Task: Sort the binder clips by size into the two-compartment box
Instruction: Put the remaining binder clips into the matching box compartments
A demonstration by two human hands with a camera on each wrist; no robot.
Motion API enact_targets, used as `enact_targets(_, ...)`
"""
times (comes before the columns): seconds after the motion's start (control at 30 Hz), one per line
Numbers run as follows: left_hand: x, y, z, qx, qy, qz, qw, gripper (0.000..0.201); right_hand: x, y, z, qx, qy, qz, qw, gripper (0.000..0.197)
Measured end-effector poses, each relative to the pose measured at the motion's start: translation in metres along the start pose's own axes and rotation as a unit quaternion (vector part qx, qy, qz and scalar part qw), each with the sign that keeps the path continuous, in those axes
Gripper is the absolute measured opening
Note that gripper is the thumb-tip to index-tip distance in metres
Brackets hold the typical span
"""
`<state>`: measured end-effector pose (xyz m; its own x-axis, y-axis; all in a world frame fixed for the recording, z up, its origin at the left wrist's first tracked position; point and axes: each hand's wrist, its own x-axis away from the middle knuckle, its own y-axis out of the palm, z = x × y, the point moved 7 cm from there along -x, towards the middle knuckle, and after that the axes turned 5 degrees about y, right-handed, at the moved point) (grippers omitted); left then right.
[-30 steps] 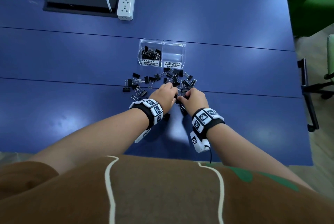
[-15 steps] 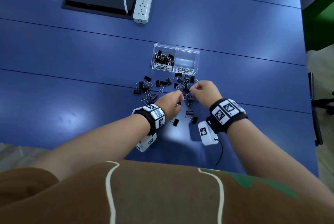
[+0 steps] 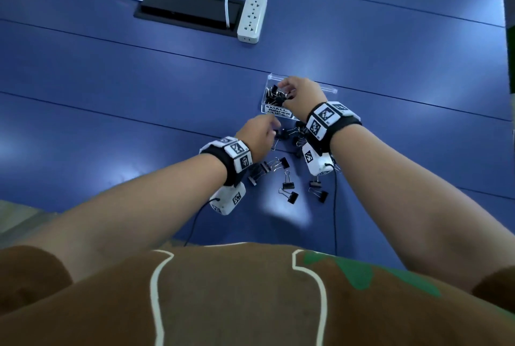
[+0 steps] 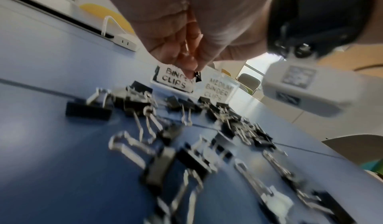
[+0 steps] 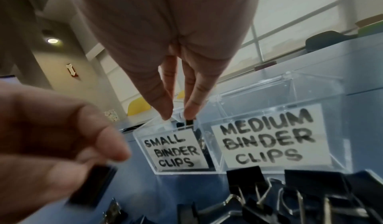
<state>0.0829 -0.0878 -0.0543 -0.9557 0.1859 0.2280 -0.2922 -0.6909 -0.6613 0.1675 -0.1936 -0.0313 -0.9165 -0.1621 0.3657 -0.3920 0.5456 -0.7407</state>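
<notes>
A clear two-compartment box (image 3: 328, 91) stands on the blue table, labelled "small binder clips" (image 5: 176, 150) and "medium binder clips" (image 5: 269, 137). Its small side holds several black clips (image 3: 274, 97); the medium side looks empty. My right hand (image 3: 282, 85) hovers over the small compartment, thumb and forefinger pinching a small black clip (image 5: 189, 122) at the rim. My left hand (image 3: 274, 126) is just before the box above the loose clip pile (image 3: 287, 175) and pinches a black binder clip (image 4: 196, 77), also visible as a black binder clip (image 5: 91, 183) in the right wrist view.
A white power strip (image 3: 250, 18) and a black cable hatch (image 3: 184, 9) lie at the far side of the table. Loose clips (image 4: 186, 154) are scattered between the box and my body. The table's right edge (image 3: 501, 39) is near.
My right hand rose from the pile and moved forward over the small compartment with a clip. My left hand lifted a clip and moved toward the box.
</notes>
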Motion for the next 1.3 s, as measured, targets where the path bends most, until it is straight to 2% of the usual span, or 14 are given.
enact_targets(0.1,-0.025,-0.021,0.005,-0.018,0.01,0.027,0.999,0.023,0.012,-0.014,0.014,-0.078,0.0,0.043,0.996,0.037)
enact_targets(0.23,-0.062,-0.036,0.018,-0.027,0.026,0.036,0.999,0.021,0.047,-0.034,0.072,-0.147,0.064,0.131,0.978,0.017)
enact_targets(0.33,-0.082,-0.04,0.023,-0.053,0.018,0.035,0.998,0.022,0.08,-0.028,0.123,-0.119,0.125,0.135,0.976,0.019)
enact_targets(0.43,-0.09,-0.034,0.024,-0.073,0.012,0.015,0.997,0.022,0.109,-0.008,0.154,-0.068,0.164,0.098,0.979,0.016)
enact_targets(0.47,-0.09,-0.032,0.026,-0.075,0.016,0.011,0.997,0.023,0.117,0.0,0.159,-0.058,0.168,0.083,0.981,0.022)
enact_targets(0.57,-0.082,-0.022,0.033,-0.081,0.04,0.019,0.996,0.025,0.131,0.018,0.165,-0.065,0.172,0.053,0.982,0.04)
enact_targets(0.67,-0.063,-0.006,0.046,-0.084,0.081,0.017,0.993,0.016,0.137,0.024,0.171,-0.128,0.183,0.059,0.973,0.039)
enact_targets(0.83,-0.027,0.05,0.053,-0.133,0.151,-0.097,0.975,0.011,0.137,0.014,0.181,-0.18,0.198,0.111,0.957,0.031)
enact_targets(1.0,-0.009,0.081,0.038,-0.164,0.131,-0.163,0.964,0.029,0.126,0.012,0.168,-0.151,0.171,0.112,0.967,0.027)
enact_targets(1.17,0.005,0.085,0.029,-0.166,0.138,-0.164,0.963,0.026,0.124,0.026,0.16,-0.13,0.164,0.091,0.974,0.025)
enact_targets(1.3,0.018,0.088,0.022,-0.186,0.137,-0.196,0.953,0.022,0.13,0.037,0.157,-0.13,0.149,0.064,0.978,0.024)
